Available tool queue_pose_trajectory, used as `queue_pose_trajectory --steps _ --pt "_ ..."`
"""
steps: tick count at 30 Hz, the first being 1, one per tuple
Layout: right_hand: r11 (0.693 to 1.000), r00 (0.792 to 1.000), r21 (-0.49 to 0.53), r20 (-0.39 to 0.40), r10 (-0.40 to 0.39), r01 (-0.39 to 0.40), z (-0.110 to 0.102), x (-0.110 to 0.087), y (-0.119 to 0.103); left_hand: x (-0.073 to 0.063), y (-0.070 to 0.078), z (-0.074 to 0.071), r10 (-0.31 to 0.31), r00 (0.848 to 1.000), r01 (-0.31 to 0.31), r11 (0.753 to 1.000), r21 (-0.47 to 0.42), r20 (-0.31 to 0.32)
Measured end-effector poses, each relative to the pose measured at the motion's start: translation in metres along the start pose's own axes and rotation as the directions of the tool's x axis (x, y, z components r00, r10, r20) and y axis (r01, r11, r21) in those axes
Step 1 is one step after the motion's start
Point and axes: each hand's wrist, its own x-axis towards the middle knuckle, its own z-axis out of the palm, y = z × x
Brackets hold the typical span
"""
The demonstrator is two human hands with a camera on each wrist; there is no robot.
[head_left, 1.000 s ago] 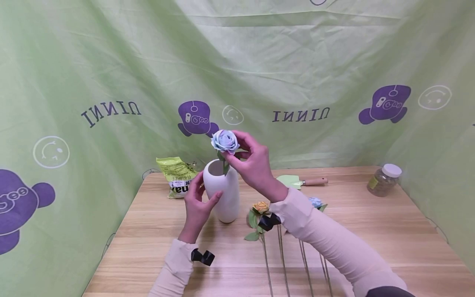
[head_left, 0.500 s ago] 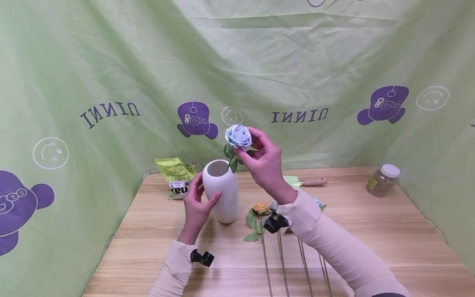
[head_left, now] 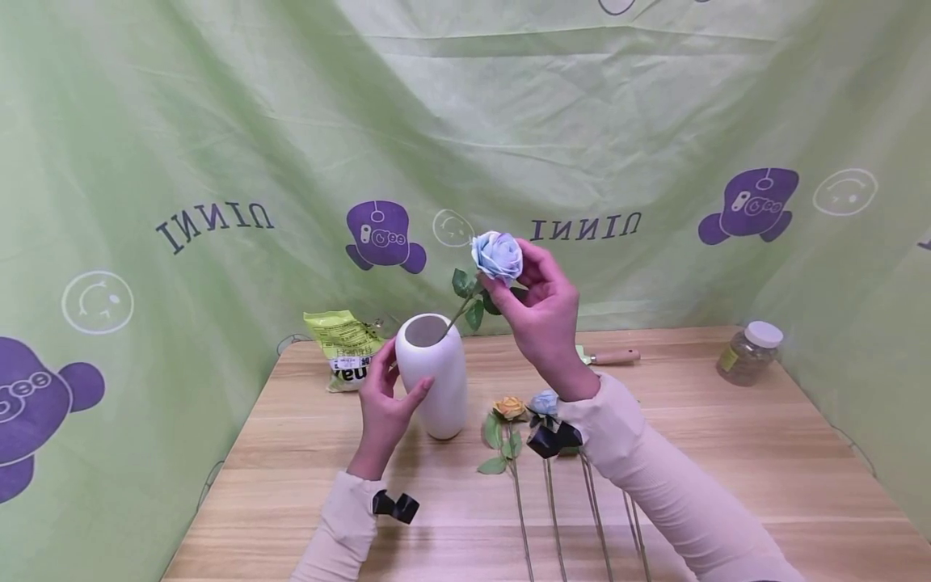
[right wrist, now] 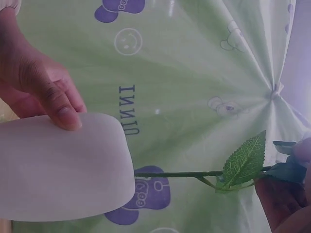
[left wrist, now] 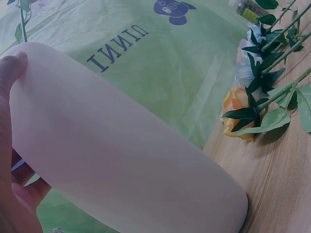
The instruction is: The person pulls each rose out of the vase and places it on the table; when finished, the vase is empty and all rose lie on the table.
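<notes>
A tall white vase (head_left: 435, 388) stands upright on the table. My left hand (head_left: 385, 404) grips it from the left side, thumb across the front, as the left wrist view also shows the thumb on the pale vase wall (left wrist: 121, 141). With my right hand (head_left: 541, 311) I pinch a pale blue rose (head_left: 498, 257) just beneath its bloom. Its stem (right wrist: 180, 174) leans right, and its lower end disappears inside the vase's mouth. Green leaves (right wrist: 245, 158) hang on the stem between vase and fingers. The bloom lies outside the right wrist view.
An orange rose (head_left: 509, 407), a blue rose (head_left: 543, 402) and further stems lie on the table (head_left: 451, 525) right of the vase. Behind are a green-yellow bag (head_left: 345, 347), a partly hidden trowel with a wooden handle (head_left: 617, 356), and a white-lidded jar (head_left: 751, 353).
My right hand has carried the rose's bloom right and slightly up. More stem shows above the vase's mouth, and it leans further right. My left hand stays on the vase.
</notes>
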Motion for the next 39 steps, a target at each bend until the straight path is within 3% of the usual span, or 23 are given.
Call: queue_pose_trajectory --steps 13,30,39 --pt "0.998 0.989 0.069 -0.149 0.005 0.005 -0.014 -0.005 0.001 -0.001 0.0 0.0 0.007 1.0 -0.007 1.0 -0.004 -0.004" --pt "0.985 0.957 0.171 -0.284 0.055 -0.006 -0.029 -0.005 0.001 -0.001 -0.003 -0.001 0.019 1.0 -0.019 1.0 0.001 0.003" --pt "0.976 0.945 0.218 -0.319 0.07 0.001 -0.035 0.001 -0.005 -0.001 -0.005 -0.001 0.006 1.0 -0.006 1.0 -0.004 0.004"
